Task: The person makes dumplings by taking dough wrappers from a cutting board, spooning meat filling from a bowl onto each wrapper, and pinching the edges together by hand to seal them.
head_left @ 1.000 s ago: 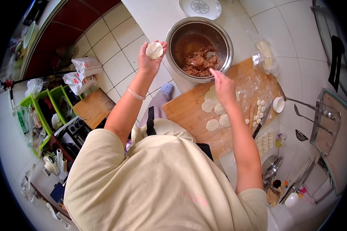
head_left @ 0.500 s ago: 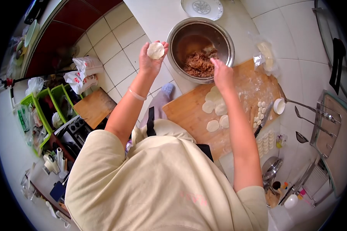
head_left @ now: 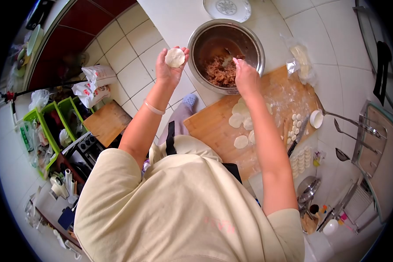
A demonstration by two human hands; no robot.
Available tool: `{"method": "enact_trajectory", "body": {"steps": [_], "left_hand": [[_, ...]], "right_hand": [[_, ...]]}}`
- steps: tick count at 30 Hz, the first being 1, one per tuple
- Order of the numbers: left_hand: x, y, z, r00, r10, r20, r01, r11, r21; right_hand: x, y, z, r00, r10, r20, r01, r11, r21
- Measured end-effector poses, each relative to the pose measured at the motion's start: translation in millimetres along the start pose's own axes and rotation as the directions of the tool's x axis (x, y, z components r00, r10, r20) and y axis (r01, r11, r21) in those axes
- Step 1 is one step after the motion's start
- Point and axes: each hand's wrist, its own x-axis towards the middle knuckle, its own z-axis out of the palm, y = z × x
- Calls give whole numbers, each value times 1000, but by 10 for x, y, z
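A round, flat dough wrapper [head_left: 175,57] rests on the palm and fingers of my left hand [head_left: 169,69], to the left of a steel bowl [head_left: 260,65]. Brown minced filling [head_left: 220,72] lies in the bowl. Over the bowl's right side, my right hand [head_left: 246,75] is closed on something thin, mostly hidden by the fingers, that reaches toward the filling. Several more dough wrappers [head_left: 241,141] lie on the wooden board [head_left: 209,126] below the bowl, partly behind my right forearm.
Small dough pieces [head_left: 296,123], a knife [head_left: 292,148] and a white cup [head_left: 316,118] are at the board's right. Rows of shaped dough [head_left: 300,162] sit nearby. A patterned plate [head_left: 227,8] stands behind the bowl; ladles [head_left: 341,154] lie farther right.
My right hand has moved a little left and up over the bowl, and the filling's surface has shifted. My left hand stays nearly still with the wrapper.
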Motion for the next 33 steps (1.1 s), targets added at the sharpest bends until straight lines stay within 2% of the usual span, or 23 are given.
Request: {"method": "enact_trajectory", "body": {"steps": [2, 3, 5, 9, 13, 15, 16, 17, 19, 23, 26, 28, 29, 31, 33], "left_hand": [[4, 3, -10, 1000, 11, 4, -11, 1000, 15], [2, -3, -17, 1000, 14, 14, -15, 999, 28], [11, -4, -13, 1000, 12, 3, -12, 1000, 24], [13, -2, -13, 1000, 11, -4, -11, 1000, 25], [27, -8, -24, 1000, 6, 4, -7, 1000, 4], [18, 0, -19, 1000, 7, 10, -7, 1000, 19], [20, 5, -17, 1000, 8, 11, -9, 1000, 21], [20, 8, -13, 1000, 4, 13, -4, 1000, 14], [20, 4, -18, 1000, -3, 11, 3, 1000, 7], [16, 7, -17, 1000, 1, 7, -1, 1000, 15], [22, -1, -17, 1000, 4, 7, -4, 1000, 20], [22, 0, -13, 1000, 8, 6, -8, 1000, 21], [26, 1, -18, 1000, 7, 3, -7, 1000, 18], [23, 3, -14, 1000, 5, 3, -5, 1000, 17], [18, 1, -4, 1000, 12, -1, -12, 1000, 20]], "right_hand": [[-134, -71, -1, 991, -39, 129, 30, 997, 73], [-230, -111, -26, 990, -39, 136, 29, 997, 73], [-422, -165, -100, 953, -104, 285, 101, 995, 26], [-371, -71, -226, 970, -176, 169, 156, 979, 128], [-106, -186, -53, 987, -144, 71, 136, 985, 105], [-28, -230, 114, 973, -229, 36, 223, 967, 122], [-55, -213, 143, 968, -227, 102, 217, 970, 107], [-103, -194, 158, 969, -227, 101, 216, 970, 109], [-226, -124, 171, 930, -329, 164, 322, 944, 70], [-516, 23, -107, 924, -311, 222, 316, 949, 14], [-464, 131, -306, 945, -272, 179, 257, 961, 105], [-293, 151, -423, 987, -148, 59, 137, 977, 162], [-223, 197, -399, 987, -148, 55, 137, 977, 162], [-96, 310, -284, 1000, -2, -31, 1, 1000, -3], [-75, 340, -224, 999, 31, -28, -32, 998, -59]]}}
